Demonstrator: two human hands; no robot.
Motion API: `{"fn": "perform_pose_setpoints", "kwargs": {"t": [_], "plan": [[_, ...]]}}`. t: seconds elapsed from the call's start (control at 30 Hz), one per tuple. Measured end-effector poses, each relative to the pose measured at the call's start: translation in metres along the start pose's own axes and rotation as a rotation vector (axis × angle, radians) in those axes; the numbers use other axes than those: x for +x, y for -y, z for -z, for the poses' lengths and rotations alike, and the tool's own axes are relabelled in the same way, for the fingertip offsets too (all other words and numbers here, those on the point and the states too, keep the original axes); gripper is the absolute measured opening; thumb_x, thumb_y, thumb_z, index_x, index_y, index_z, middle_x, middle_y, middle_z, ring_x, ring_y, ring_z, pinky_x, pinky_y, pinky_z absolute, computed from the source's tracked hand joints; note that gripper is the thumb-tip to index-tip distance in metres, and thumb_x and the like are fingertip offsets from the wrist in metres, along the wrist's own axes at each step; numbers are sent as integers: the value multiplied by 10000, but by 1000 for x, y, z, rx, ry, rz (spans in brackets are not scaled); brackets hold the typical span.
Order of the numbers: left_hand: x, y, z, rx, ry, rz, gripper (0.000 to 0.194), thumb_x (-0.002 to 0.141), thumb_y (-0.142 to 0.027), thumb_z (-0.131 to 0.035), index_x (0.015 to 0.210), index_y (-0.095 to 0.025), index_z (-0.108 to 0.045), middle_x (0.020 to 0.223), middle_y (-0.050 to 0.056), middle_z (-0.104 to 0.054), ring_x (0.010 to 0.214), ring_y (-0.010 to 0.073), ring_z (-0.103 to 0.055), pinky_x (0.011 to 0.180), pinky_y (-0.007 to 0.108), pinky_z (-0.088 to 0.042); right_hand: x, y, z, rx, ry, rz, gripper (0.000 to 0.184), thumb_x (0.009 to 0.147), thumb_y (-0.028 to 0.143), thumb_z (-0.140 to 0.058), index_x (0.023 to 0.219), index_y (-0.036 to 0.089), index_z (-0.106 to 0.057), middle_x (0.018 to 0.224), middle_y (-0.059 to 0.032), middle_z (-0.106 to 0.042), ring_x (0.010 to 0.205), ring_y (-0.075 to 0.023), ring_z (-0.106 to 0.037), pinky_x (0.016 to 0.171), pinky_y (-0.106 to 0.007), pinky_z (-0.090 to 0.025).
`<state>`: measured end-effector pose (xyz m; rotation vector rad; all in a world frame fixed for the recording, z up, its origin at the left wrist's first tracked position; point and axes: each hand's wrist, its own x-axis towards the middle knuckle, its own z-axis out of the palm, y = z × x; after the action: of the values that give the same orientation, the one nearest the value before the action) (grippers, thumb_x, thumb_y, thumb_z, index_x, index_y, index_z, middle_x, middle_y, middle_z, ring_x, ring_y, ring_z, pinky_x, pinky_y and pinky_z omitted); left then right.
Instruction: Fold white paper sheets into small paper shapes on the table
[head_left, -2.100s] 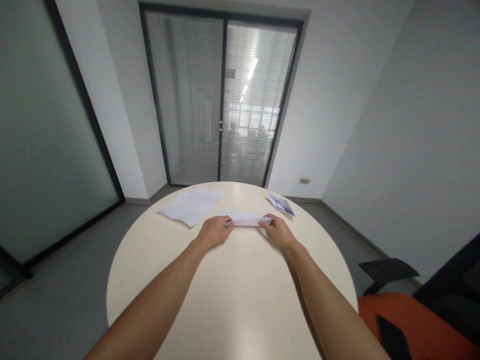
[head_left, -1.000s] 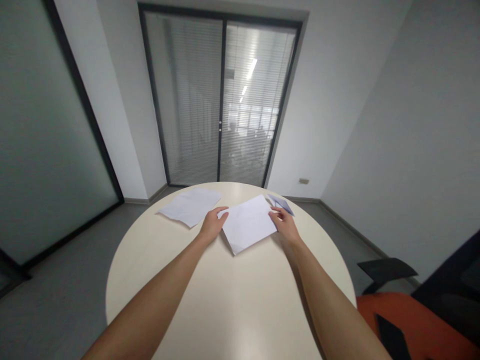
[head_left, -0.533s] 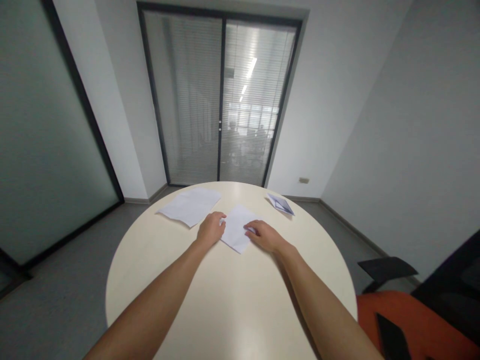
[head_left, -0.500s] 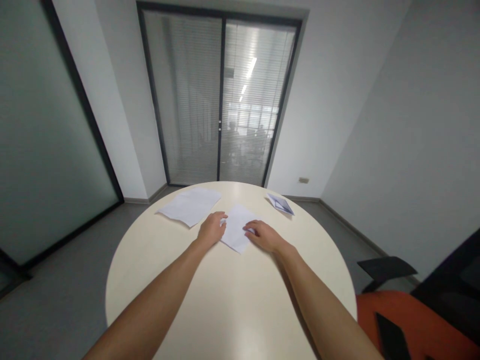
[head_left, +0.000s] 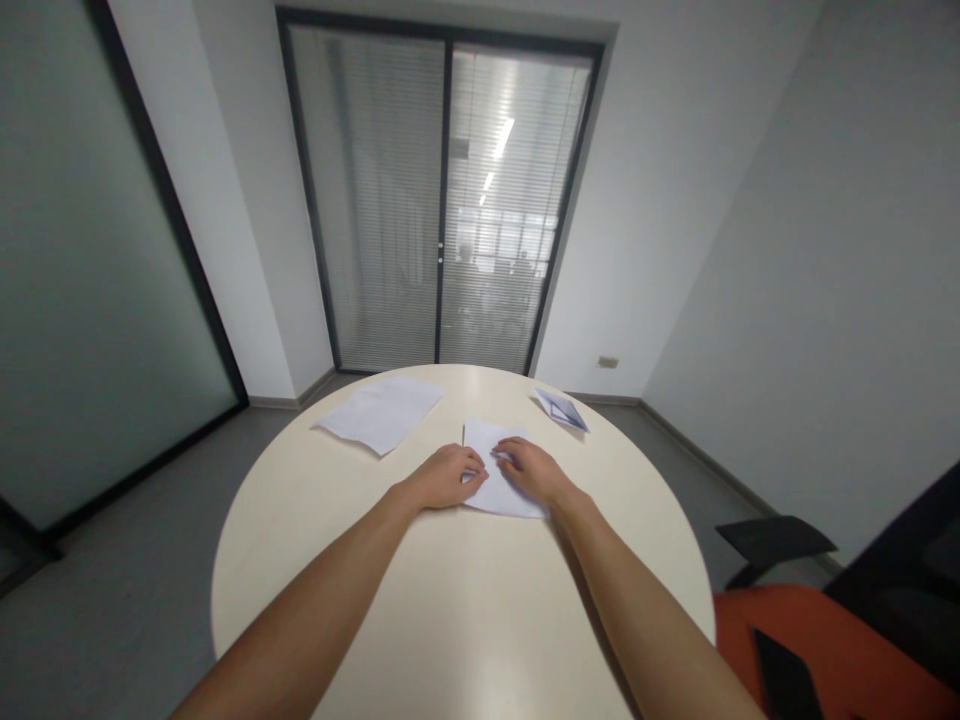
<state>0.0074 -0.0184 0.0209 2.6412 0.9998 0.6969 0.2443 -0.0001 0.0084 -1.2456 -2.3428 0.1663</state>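
White paper (head_left: 501, 498) beneath my touch
Left hand (head_left: 448, 476) covers its left, right hand (head_left: 532, 469) its right; I can't tell if clamped.

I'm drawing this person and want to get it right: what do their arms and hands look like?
The bare left hand and bare right hand have no gloves, and no rings show. The bare left forearm and bare right forearm widen from slim wrists; I see no sleeves, watch or bracelet. Fingernails are too small to make out.
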Motion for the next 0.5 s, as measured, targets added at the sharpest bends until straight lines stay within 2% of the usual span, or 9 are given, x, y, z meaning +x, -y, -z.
{"fn": "perform_pose_setpoints", "kwargs": {"t": [0.1, 0.17, 0.23, 0.33, 0.4, 0.5], "plan": [[0, 0, 1, -14, 7, 20, 256, 937, -315, -547, 1023, -227, -771, 1013, 32, -774, 929, 192, -691, 921, 314, -505, 0, 8, -4, 61, 52, 38, 315, 936, 240, -543, 1206, 189, -696, 1267, -121, -683, 1155, -252, -642, 1035, -391, -480], [0, 2, 1, 29, -4, 6, 249, 938, -293, -541, 1026, -232, -766, 1030, 29, -772, 973, 198, -685, 984, 341, -478, -1, 9, -4, 95, 70, 83, 317, 936, 213, -529, 1208, 190, -690, 1264, -116, -686, 1162, -248, -639, 1041, -395, -475], [-2, 5, 0, 93, -25, -19, 262, 935, -284, -543, 1090, -233, -748, 1187, 45, -735, 1161, 224, -627, 1100, 387, -397, -2, 9, -3, 137, 82, 130, 320, 934, 179, -517, 1205, 205, -685, 1244, -98, -698, 1145, -237, -646, 1032, -392, -480], [-5, 11, -3, 153, 13, 46, 418, 946, -365, -536, 1331, -229, -626, 1482, 87, -546, 1408, 268, -441, 1199, 472, -272, -2, 7, -2, 165, 82, 157, 315, 931, 152, -513, 1183, 229, -684, 1251, -78, -699, 1132, -224, -653, 1021, -392, -486], [-6, 13, -6, 172, 87, 137, 504, 972, -435, -481, 1433, -238, -533, 1566, 97, -441, 1465, 284, -365, 1211, 527, -231, -1, 7, -2, 136, 76, 154, 303, 932, 150, -513, 1165, 225, -691, 1267, -84, -693, 1147, -228, -650, 1028, -403, -481], [-5, 14, -9, 232, 131, 261, 541, 997, -489, -404, 1475, -248, -487, 1591, 102, -399, 1479, 302, -342, 1210, 572, -204, 0, 10, -1, 60, 72, 147, 300, 961, 188, -493, 1185, 202, -691, 1279, -111, -687, 1199, -249, -627, 1064, -437, -454]]}}
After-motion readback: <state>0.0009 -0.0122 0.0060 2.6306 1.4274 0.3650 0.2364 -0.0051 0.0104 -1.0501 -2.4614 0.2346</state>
